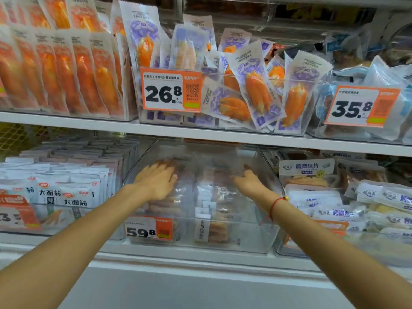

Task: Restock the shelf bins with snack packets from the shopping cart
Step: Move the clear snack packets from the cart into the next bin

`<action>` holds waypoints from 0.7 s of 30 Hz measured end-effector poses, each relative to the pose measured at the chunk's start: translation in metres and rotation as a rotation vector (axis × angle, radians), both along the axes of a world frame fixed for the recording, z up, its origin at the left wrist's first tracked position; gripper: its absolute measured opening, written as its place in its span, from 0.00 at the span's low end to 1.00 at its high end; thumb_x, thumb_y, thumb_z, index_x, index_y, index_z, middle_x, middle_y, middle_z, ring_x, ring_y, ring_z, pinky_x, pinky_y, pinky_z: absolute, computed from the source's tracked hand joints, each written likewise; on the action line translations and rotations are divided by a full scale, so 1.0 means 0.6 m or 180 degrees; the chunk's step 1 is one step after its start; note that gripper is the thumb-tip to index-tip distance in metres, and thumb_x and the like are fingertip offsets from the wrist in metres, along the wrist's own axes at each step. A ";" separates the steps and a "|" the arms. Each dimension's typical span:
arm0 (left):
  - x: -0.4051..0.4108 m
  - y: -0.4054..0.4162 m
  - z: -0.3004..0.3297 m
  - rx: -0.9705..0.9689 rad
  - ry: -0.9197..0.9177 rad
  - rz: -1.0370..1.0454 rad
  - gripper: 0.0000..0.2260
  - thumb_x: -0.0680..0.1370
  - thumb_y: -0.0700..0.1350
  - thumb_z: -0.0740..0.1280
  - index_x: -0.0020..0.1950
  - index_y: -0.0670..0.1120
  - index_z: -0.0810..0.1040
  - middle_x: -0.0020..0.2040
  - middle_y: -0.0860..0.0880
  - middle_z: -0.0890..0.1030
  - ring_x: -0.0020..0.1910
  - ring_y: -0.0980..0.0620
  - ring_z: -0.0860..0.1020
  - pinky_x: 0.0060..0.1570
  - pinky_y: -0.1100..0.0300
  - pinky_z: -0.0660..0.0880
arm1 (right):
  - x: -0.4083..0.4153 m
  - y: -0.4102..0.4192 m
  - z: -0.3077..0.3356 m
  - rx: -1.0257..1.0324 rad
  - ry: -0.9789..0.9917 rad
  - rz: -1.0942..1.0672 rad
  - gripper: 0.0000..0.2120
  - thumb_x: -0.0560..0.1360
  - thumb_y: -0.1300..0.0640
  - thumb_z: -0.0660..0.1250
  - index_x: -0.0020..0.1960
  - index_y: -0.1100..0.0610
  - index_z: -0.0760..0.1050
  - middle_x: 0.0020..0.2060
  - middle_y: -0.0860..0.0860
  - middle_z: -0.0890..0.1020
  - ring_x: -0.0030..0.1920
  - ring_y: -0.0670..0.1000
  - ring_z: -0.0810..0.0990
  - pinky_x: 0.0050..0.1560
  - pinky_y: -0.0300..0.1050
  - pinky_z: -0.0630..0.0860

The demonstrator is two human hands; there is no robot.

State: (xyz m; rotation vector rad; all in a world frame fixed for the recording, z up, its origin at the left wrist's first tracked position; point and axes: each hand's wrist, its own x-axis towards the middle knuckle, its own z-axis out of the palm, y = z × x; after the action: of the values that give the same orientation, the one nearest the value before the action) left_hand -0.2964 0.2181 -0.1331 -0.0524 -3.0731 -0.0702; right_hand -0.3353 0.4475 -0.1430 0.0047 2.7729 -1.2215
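**Both hands in the lower bin, settling the packets**

The step in hand looks like arranging stock already in the bin rather than fetching more. Both arms reach into the clear plastic bin (263, 221) on the lower shelf (200, 256), the one with the 59.8 price tag (149, 228) at its front left corner. The shopping cart is not in view.

The left hand (156, 181) lies palm down, fingers straight and together, pressing on the snack packets (214, 197) along the bin's left side; its grip is open and holds nothing. The right hand (248, 181) reaches toward the bin's right wall, fingers extended over the packets; motion blur hides the fingertips, but it appears open too, with no packet pinched. A red string bracelet (275, 205) circles that wrist.

The packets are flat, glossy, see-through film pouches with pale, beige contents and white label strips, stacked loosely in overlapping rows. They will probably slide over each other and crinkle under pressure. The bin's walls are rigid, smooth and transparent, flaring outward to the rim.

Next, I judge, the hands need to square the stack toward the back and side walls, then withdraw to bring further packets. The film is slippery, so a broad flat push suits better than a pinch.
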 end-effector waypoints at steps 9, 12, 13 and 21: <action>-0.054 -0.013 -0.054 0.0288 -0.0587 0.0148 0.23 0.83 0.54 0.40 0.78 0.55 0.42 0.78 0.53 0.39 0.77 0.48 0.39 0.74 0.45 0.39 | -0.048 -0.027 -0.018 -0.1444 -0.0723 0.0095 0.15 0.81 0.51 0.59 0.64 0.56 0.74 0.46 0.51 0.80 0.42 0.47 0.77 0.29 0.35 0.75; -0.061 -0.012 -0.059 0.0320 -0.0533 0.0165 0.23 0.83 0.53 0.40 0.78 0.54 0.42 0.79 0.54 0.41 0.78 0.49 0.40 0.74 0.45 0.39 | -0.045 -0.043 -0.013 -0.1166 -0.0488 0.0265 0.16 0.82 0.51 0.56 0.65 0.56 0.73 0.53 0.52 0.79 0.45 0.47 0.77 0.36 0.35 0.74; -0.063 -0.012 -0.060 0.0344 -0.0502 0.0162 0.23 0.83 0.53 0.40 0.78 0.54 0.42 0.79 0.54 0.41 0.78 0.49 0.40 0.74 0.45 0.39 | -0.048 -0.042 -0.016 -0.1028 -0.0407 0.0286 0.16 0.82 0.52 0.55 0.66 0.57 0.72 0.56 0.53 0.78 0.46 0.47 0.77 0.36 0.34 0.74; -0.091 -0.021 -0.032 0.0693 0.0142 0.0235 0.23 0.82 0.54 0.50 0.77 0.52 0.54 0.79 0.51 0.51 0.77 0.49 0.51 0.74 0.52 0.49 | -0.116 -0.015 -0.008 -0.0764 -0.0346 -0.0429 0.50 0.69 0.40 0.72 0.78 0.60 0.47 0.64 0.56 0.72 0.60 0.60 0.75 0.48 0.42 0.78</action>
State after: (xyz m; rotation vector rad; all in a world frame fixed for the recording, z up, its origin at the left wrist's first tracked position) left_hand -0.3508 0.2053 -0.1523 0.0698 -2.9985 -0.3927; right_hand -0.4050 0.4384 -0.1477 0.2337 2.5530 -1.5307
